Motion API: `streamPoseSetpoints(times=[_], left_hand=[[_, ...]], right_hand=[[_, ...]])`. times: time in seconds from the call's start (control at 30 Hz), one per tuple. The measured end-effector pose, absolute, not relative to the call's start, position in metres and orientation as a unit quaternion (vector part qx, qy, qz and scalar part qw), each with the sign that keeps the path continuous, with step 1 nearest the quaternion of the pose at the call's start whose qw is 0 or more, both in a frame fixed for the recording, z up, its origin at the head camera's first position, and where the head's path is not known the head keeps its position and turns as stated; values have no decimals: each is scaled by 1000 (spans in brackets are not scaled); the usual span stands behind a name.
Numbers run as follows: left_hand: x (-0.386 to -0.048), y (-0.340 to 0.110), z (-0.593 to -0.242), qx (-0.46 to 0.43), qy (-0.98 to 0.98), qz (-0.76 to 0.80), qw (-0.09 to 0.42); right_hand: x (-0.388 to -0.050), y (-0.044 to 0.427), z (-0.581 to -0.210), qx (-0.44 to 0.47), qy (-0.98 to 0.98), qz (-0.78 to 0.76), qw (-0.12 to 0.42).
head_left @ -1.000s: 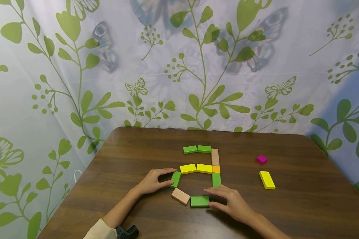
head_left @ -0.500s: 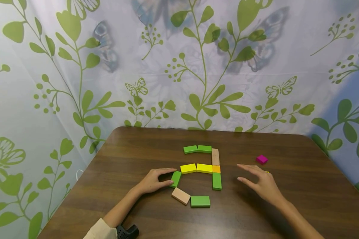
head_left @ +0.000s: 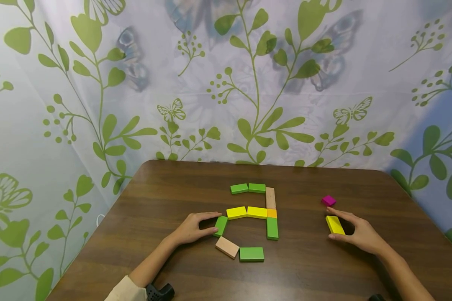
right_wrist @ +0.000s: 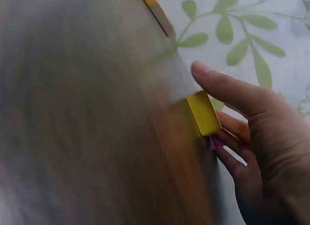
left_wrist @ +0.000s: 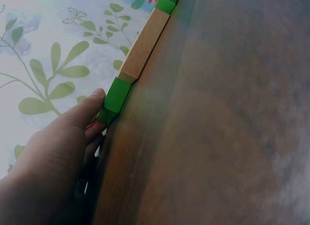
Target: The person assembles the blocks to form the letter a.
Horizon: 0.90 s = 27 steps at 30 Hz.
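Observation:
My left hand [head_left: 192,228] rests at the left of a block outline, thumb and fingers on the opposite ends of a slanted green block [head_left: 221,226]. In the left wrist view, the thumb lies against that green block [left_wrist: 117,95]. My right hand [head_left: 363,236] is at a separate yellow block [head_left: 335,225] on the right, its fingers past the far end and its thumb by the near end. The right wrist view shows the thumb spread out beside the yellow block [right_wrist: 203,113]; whether any finger touches it I cannot tell.
Several blocks form an outline: two green blocks [head_left: 257,188] at the top, plain wooden blocks [head_left: 270,197], two yellow blocks [head_left: 257,212], an orange block [head_left: 272,213] and more green blocks [head_left: 251,254]. A magenta block [head_left: 328,200] lies beyond my right hand. A patterned curtain [head_left: 196,83] hangs behind the table [head_left: 165,184].
My right hand has left the green block at the bottom of the outline and moved right to the separate yellow block. My left hand has stayed in place.

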State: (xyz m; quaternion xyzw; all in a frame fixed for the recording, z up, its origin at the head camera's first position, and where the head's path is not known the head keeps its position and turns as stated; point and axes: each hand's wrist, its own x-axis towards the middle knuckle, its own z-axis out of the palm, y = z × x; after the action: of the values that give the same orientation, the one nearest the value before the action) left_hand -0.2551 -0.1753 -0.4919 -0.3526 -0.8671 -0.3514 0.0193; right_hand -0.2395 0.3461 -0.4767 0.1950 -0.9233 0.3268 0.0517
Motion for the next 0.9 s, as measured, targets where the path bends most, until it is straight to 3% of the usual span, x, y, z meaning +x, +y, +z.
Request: streamPoseSetpoints(times=[0.33,0.9], left_hand=[[-256,-176,-492,-351,-868,-351,20],[-254,-175,-491,-357,-865,-351,28]], right_hand=[[-240,352,-482,211,-925,309,63],[-241,295,-486,281,-909,297,78]])
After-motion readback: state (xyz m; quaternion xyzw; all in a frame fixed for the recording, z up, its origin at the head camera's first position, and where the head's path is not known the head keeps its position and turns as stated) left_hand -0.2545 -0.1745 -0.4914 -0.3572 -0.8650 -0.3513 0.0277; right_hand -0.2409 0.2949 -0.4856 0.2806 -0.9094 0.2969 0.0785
